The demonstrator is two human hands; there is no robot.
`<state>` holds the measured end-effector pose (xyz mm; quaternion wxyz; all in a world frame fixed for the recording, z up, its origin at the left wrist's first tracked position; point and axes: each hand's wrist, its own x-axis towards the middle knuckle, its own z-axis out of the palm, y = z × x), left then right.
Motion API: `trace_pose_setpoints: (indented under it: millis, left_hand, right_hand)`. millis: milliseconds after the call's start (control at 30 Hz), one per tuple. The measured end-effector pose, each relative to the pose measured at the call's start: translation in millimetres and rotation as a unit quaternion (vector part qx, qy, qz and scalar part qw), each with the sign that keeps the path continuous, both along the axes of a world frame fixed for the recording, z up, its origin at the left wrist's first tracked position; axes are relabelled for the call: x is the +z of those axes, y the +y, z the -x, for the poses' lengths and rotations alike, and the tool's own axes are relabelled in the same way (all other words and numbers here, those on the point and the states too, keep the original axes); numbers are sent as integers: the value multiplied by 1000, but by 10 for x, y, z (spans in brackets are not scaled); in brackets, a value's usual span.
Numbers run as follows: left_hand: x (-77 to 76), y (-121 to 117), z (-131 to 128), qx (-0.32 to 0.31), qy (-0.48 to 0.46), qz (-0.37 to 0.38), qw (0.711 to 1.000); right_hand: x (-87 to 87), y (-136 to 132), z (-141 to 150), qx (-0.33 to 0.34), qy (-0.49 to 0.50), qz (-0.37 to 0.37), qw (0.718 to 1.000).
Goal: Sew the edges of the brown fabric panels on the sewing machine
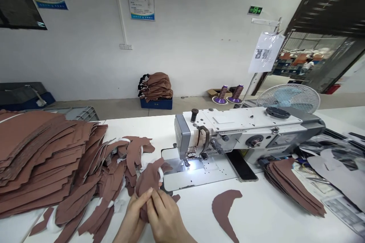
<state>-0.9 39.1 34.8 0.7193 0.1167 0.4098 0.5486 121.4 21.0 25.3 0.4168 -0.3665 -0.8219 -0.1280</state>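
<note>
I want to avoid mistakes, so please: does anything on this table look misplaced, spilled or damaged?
The phone lies partly under the sewing machine, oddly near the stitching area; no spill or damage shows.

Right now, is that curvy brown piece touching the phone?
Apart. The head view shows white table between the curvy brown piece and the phone.

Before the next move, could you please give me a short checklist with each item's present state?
1. Left hand and right hand both on the brown piece: ok.
2. Work area under the sewing machine lit: ok.
3. Phone clear of the machine: not ok, partly under its arm.
4. Needle threaded: cannot tell, too small.
5. Loose curved piece separate from the stacks: ok.
</note>
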Motion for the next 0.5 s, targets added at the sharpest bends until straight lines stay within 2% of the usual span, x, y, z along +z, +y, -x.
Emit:
trace_pose_setpoints:
  millis: [100, 167, 233, 333, 400, 500]
  left_hand:
    - [16, 34, 21, 16, 10, 39, 999]
    - [38, 49, 63, 37, 40, 41, 998]
    - [47, 51, 98, 35, 67, 19, 997]
    - [32, 51, 119, 12, 97, -10, 995]
    - [29, 53, 137, 12, 117, -16, 993]
    - [81, -2, 241, 29, 136, -9, 990]
  right_hand:
    - [100, 6, -72, 64, 73, 50, 994]
    - [195, 77, -164, 61, 138, 123, 981]
    - [275, 204, -246, 4, 165, 195, 967]
    - [310, 431, -261, -82, 93, 274, 954]
    - [270, 557, -212, -124, 43, 308, 942]
    - [158, 683, -166, -196, 28, 328, 924]
